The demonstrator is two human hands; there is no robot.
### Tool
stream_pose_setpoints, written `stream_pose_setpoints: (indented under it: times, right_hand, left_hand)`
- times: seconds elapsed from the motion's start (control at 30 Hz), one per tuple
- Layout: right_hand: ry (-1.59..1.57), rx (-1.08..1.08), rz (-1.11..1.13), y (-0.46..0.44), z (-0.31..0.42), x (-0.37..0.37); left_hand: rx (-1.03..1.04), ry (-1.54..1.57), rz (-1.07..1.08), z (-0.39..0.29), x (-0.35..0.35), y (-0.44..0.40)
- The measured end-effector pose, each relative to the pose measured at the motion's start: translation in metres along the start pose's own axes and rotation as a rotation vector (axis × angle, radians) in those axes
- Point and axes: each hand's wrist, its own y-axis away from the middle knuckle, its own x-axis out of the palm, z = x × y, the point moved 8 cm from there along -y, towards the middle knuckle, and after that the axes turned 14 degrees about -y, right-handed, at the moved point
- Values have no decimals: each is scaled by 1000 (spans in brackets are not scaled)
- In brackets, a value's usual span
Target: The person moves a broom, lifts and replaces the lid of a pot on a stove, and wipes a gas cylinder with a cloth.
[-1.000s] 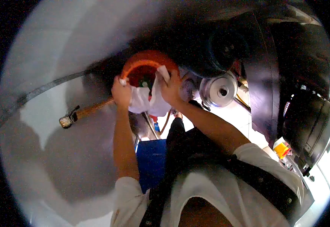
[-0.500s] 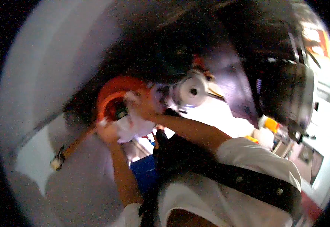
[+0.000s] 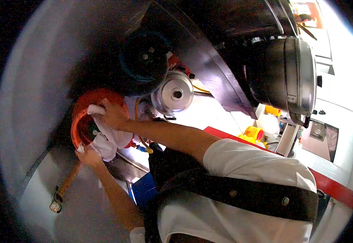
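An orange gas cylinder (image 3: 78,121) stands at the left, its round collar encircling a dark top with a small valve (image 3: 95,132). A white cloth (image 3: 105,148) hangs over the collar's near side. My right hand (image 3: 112,116) is closed on the cloth's upper part, over the collar. Lower down, my left hand (image 3: 90,156) pinches another end of the cloth at the collar's near-left rim. A dark teal cylinder (image 3: 130,73) stands behind the orange one, mostly in shadow.
A lidded metal pot (image 3: 172,94) stands right of the cylinders. A large steel pot (image 3: 275,77) sits on the dark counter (image 3: 225,75) above. A blue box (image 3: 145,190) is below my arms. A brown stick (image 3: 68,182) lies at lower left. Yellow containers (image 3: 253,133) stand at right.
The view has shifted and sharpened, so the cylinder and my hands appear farther left. Both hands still hold the cloth at the collar.
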Motion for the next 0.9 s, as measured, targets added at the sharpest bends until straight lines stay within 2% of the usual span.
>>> stream_pose_setpoints:
  times: [0.1,0.2,0.3,0.37,0.43,0.5,0.6,0.67,0.77,0.83,0.87,0.9]
  right_hand:
    - [51,-78,-54,6,-12,3]
    - [127,-74,-71,-2,-40,16]
    - [114,-34,-61,-12,-10,20]
    - [100,79,-71,-13,26,16]
    - [43,32,-124,-12,37,17]
    - [-95,-8,-125,-9,32,23]
    - [-212,31,-67,10,-17,29]
    - [-58,6,-91,25,-32,21]
    - [152,-30,-104,49,-44,18]
    - [155,122,-59,56,-43,19]
    - [90,289,-13,53,-32,19]
    - [153,152,-91,45,-29,24]
  left_hand:
    - [78,-50,-18,17,12,2]
    - [-148,28,343,-22,-15,-25]
    - [666,-207,53,-20,13,-54]
    - [162,64,512,-38,-16,-97]
    - [-1,99,619,-32,-15,-107]
    - [206,-95,396,-7,19,-110]
    - [122,-136,295,3,13,-58]
    - [201,-180,271,7,-6,-23]
    - [131,-20,446,-36,-44,-18]
    - [84,12,506,-39,-36,-34]
    - [97,-51,477,-18,-18,-44]
    - [112,-114,447,-5,-8,-55]
